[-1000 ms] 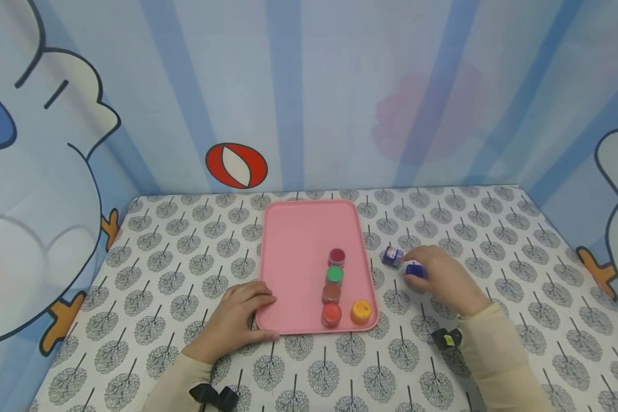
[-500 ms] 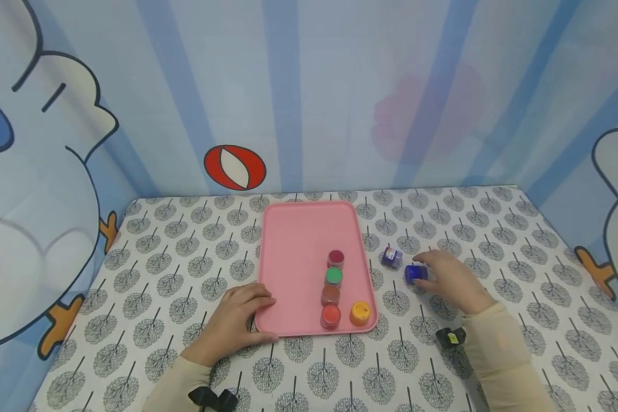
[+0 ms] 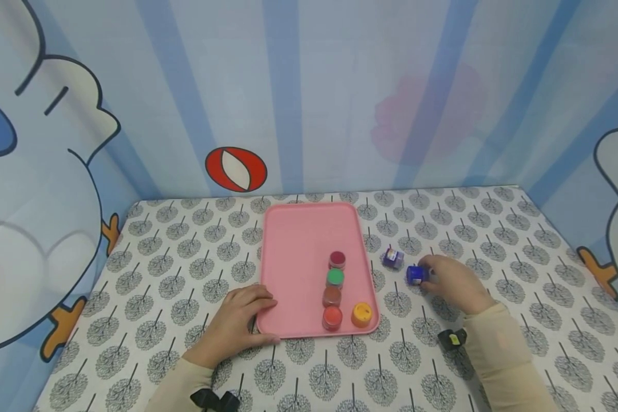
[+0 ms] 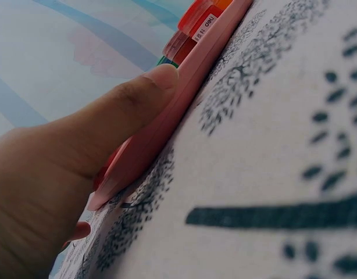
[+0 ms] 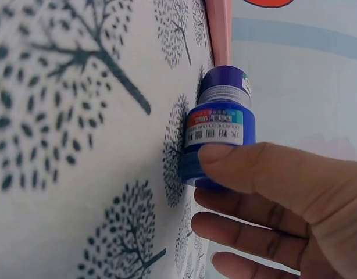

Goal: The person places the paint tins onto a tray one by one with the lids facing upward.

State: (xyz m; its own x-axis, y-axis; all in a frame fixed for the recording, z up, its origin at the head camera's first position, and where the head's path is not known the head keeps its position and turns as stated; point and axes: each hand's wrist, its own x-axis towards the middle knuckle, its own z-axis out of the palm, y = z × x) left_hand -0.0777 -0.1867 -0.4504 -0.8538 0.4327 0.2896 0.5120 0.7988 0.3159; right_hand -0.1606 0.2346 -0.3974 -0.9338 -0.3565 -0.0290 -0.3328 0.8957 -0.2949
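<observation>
A small blue paint jar (image 3: 416, 275) lies on its side on the patterned cloth, right of the pink tray (image 3: 293, 246). My right hand (image 3: 455, 284) pinches its near end, the thumb pressed just under the printed label in the right wrist view. Beyond it is a purple paint jar (image 3: 393, 258), also tipped over. My left hand (image 3: 239, 320) rests at the tray's front left corner, fingers over the left rim and thumb along the front edge. In the left wrist view the thumb (image 4: 132, 96) lies straight against the tray's side.
On the tray's right side, a dark red jar (image 3: 337, 260), a green jar (image 3: 335, 278), a brown jar (image 3: 332, 296) and a red jar (image 3: 332, 318) form a column. A yellow jar (image 3: 361, 315) stands in the front right corner. A printed curtain (image 3: 329, 103) hangs behind.
My right hand has drawn slightly back to the right, baring more of the blue paint jar, which now lies on its side with its label in view. My left hand keeps its place on the tray.
</observation>
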